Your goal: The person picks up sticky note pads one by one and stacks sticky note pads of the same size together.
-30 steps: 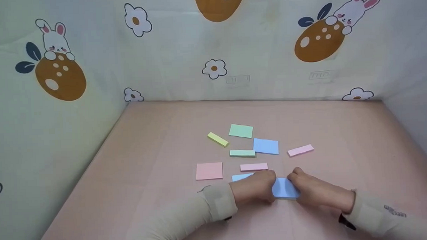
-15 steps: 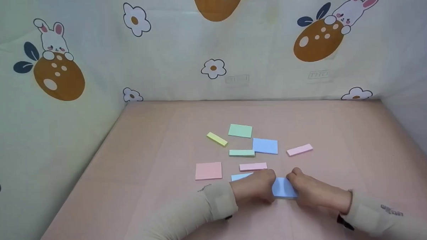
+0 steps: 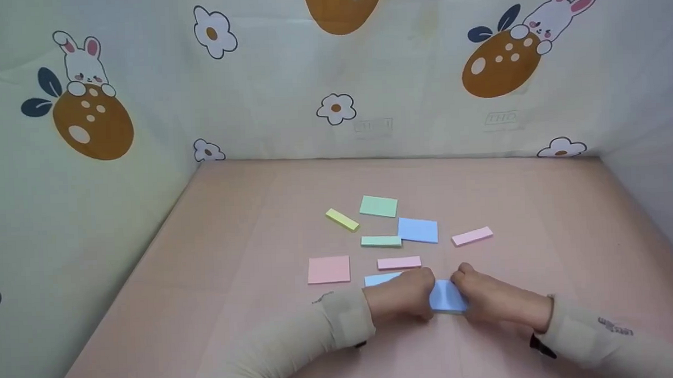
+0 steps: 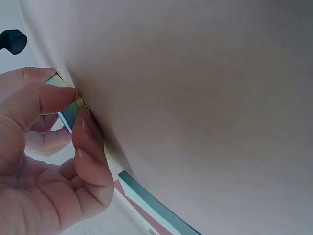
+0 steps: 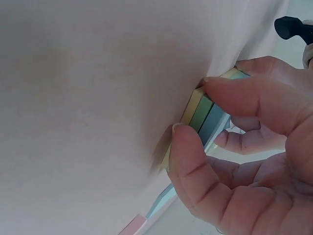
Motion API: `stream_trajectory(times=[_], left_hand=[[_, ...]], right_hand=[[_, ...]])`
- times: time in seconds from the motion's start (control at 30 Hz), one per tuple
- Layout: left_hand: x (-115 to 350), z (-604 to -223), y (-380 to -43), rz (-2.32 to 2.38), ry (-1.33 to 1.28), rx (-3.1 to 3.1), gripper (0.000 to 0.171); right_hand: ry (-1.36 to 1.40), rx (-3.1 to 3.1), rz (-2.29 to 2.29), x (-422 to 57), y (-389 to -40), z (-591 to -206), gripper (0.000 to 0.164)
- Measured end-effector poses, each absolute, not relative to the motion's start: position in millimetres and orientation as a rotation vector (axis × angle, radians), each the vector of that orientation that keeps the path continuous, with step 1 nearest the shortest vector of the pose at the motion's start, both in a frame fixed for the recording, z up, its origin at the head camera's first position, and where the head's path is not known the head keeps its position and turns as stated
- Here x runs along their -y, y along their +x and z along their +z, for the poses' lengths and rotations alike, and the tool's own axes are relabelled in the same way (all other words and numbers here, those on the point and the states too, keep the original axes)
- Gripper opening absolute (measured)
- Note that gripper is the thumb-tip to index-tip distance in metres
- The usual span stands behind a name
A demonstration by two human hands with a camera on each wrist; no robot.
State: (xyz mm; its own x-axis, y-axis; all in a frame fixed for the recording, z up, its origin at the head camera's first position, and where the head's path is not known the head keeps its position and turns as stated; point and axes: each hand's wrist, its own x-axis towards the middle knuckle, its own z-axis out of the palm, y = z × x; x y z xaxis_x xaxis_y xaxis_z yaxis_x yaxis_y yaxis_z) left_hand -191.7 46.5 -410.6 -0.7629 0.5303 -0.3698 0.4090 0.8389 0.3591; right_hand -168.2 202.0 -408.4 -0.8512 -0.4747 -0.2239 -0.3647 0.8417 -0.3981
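Between my two hands is a stack of sticky note pads [image 3: 448, 296] with a blue pad on top, low over or on the table. My left hand [image 3: 403, 294] pinches its left end and my right hand [image 3: 496, 297] its right end. In the right wrist view the stack [image 5: 201, 113] shows yellow, green and blue layers between thumb and fingers. The left wrist view shows the stack [image 4: 69, 113] mostly covered by fingers. Behind my left hand lies a light blue pad [image 3: 380, 278], partly hidden by it.
Beyond the hands lie a narrow pink pad [image 3: 399, 263], a square pink pad [image 3: 328, 270], a narrow green pad [image 3: 381, 241], a blue pad [image 3: 418, 230], a green pad [image 3: 378, 206], a yellow strip [image 3: 342, 219] and another pink strip [image 3: 472, 236]. Patterned cloth walls [image 3: 266, 102] border the table.
Very little differs. My right hand sits a trace further left, and both hands keep their hold on the stack. The loose pads have not moved on the table.
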Motion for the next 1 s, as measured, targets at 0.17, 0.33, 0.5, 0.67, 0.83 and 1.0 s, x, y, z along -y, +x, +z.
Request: stream_trajectory(times=[0.17,0.33,0.5,0.67,0.83,1.0], left_hand=[[-46.0,-410.8,-191.0,0.381,0.651,-2.548,0.040],[-46.9,-410.7,-190.7,0.401,0.639,-2.551,0.039],[-45.8,-409.9,-189.1,0.434,0.664,-2.559,0.033],[-47.1,-409.6,-188.0,0.430,0.639,-2.560,0.033],[-46.9,-410.5,-189.1,0.415,0.645,-2.552,0.033],[-44.9,-412.0,-192.5,0.398,0.643,-2.540,0.035]], right_hand=[[-0.682,-2.725,-0.489,-203.5,-168.7,-408.1,0.034],[-0.689,-2.747,-0.509,-205.8,-166.7,-409.5,0.036],[-0.742,-2.777,-0.538,-207.6,-163.8,-411.5,0.037],[-0.761,-2.786,-0.539,-207.8,-163.5,-411.8,0.038],[-0.705,-2.764,-0.536,-206.1,-164.0,-410.1,0.037],[-0.677,-2.753,-0.533,-205.5,-165.5,-409.7,0.035]])
